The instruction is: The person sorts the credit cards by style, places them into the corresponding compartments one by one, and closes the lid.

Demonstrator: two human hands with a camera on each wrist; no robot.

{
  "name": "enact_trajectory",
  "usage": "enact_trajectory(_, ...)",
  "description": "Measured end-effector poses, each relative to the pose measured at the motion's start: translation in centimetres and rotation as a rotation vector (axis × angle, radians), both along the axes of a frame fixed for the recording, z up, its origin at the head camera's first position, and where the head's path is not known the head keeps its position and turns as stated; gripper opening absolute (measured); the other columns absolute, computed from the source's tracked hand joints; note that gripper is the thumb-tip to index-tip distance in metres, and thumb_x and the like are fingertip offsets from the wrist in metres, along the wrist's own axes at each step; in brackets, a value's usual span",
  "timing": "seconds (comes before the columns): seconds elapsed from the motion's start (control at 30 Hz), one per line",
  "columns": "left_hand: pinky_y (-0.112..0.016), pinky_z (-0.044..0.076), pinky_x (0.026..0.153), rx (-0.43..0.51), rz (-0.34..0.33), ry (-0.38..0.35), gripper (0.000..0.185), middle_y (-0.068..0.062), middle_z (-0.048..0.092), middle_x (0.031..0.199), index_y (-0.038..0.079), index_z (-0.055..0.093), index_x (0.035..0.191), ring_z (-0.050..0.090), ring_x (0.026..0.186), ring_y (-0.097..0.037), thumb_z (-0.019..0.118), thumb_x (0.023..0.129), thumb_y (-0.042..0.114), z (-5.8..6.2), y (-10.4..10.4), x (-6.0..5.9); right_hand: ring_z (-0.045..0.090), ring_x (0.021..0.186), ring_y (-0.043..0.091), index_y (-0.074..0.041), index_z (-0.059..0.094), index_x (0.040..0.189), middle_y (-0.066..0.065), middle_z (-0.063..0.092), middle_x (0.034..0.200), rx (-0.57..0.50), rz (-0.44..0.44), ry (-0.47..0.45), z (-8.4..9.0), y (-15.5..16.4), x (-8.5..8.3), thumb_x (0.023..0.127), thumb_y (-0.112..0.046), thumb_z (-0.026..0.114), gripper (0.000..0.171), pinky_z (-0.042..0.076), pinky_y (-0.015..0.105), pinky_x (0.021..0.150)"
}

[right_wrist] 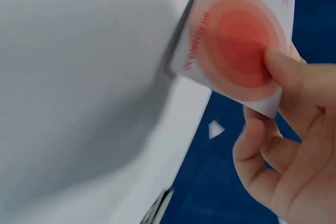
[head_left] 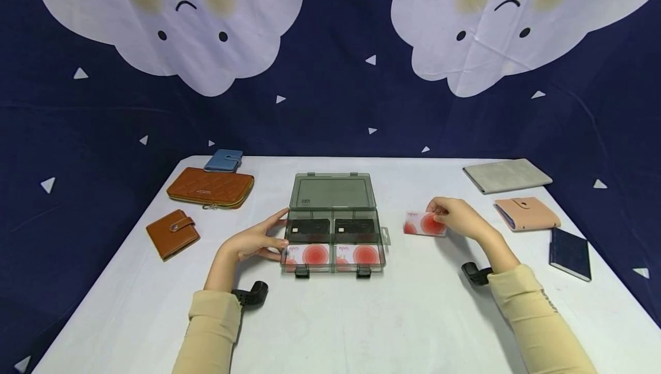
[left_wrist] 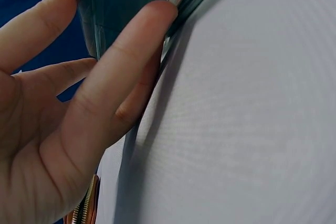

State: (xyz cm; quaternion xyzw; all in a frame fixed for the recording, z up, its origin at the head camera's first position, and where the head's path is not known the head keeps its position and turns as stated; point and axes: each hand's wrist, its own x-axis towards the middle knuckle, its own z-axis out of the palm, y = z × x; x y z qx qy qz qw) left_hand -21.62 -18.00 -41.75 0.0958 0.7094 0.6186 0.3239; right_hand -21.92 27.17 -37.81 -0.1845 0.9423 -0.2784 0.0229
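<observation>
A translucent grey-green plastic case (head_left: 332, 268) lies with its lid (head_left: 333, 191) raised at the back. Its two rear compartments hold black cards (head_left: 308, 229) with a chip; the two front ones hold white cards (head_left: 308, 254) with red circles. My left hand (head_left: 258, 241) rests against the case's left side, fingers spread and fairly straight; in the left wrist view its fingertips touch the case wall (left_wrist: 126, 3). To the right of the case, my right hand (head_left: 461, 217) pinches a white card with red circles (right_wrist: 239, 40) between thumb and fingers, tilted up close over the table.
On the left lie a blue wallet (head_left: 224, 160), a long brown zip wallet (head_left: 210, 187) and a small brown snap wallet (head_left: 172, 234). On the right are a grey wallet (head_left: 507, 175), a peach wallet (head_left: 528, 213) and a dark blue booklet (head_left: 570, 252). The table (head_left: 330, 328) is white.
</observation>
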Motion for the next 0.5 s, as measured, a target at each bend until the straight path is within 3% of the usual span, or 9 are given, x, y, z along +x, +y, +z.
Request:
enact_trajectory(0.13, -0.040, 0.055, 0.076, -0.004, -0.002, 0.003, 0.088, -0.022, 0.003, 0.151, 0.019, 0.001, 0.150, 0.058, 0.086, -0.018, 0.059, 0.087, 0.001, 0.1, 0.0, 0.0, 0.057, 0.083, 0.022, 0.001, 0.060, 0.095, 0.011, 0.064, 0.086, -0.140, -0.029, -0.007, 1.3, -2.5, 0.4, 0.086, 0.002, 0.058, 0.010, 0.046, 0.035, 0.072)
enact_trajectory(0.3, -0.040, 0.055, 0.076, -0.011, 0.001, 0.006, 0.088, -0.022, 0.003, 0.151, 0.019, 0.001, 0.150, 0.059, 0.086, -0.018, 0.060, 0.087, 0.002, 0.2, 0.1, 0.0, 0.058, 0.082, 0.021, 0.001, 0.061, 0.101, 0.014, 0.063, 0.095, -0.280, 0.015, -0.056, 2.5, -6.0, 1.2, 0.088, -0.003, 0.058, 0.013, 0.046, 0.034, 0.073)
enact_trajectory(0.4, -0.040, 0.055, 0.075, -0.017, 0.000, 0.010, 0.088, -0.022, 0.003, 0.151, 0.018, 0.001, 0.150, 0.059, 0.086, -0.018, 0.061, 0.087, 0.003, 0.2, 0.1, 0.0, 0.056, 0.078, 0.019, 0.000, 0.063, 0.099, 0.013, 0.063, 0.094, -0.319, 0.049, -0.069, 2.5, -8.0, 1.5, 0.088, -0.003, 0.057, 0.013, 0.045, 0.032, 0.071)
enact_trajectory(0.5, -0.040, 0.055, 0.075, -0.020, 0.002, 0.009, 0.088, -0.022, 0.003, 0.151, 0.019, 0.002, 0.150, 0.059, 0.087, -0.018, 0.061, 0.087, 0.003, 0.2, 0.1, 0.0, 0.054, 0.078, 0.016, -0.003, 0.065, 0.095, 0.007, 0.063, 0.089, -0.289, 0.100, -0.057, 2.2, -9.9, 1.9, 0.088, -0.004, 0.058, 0.011, 0.045, 0.031, 0.070)
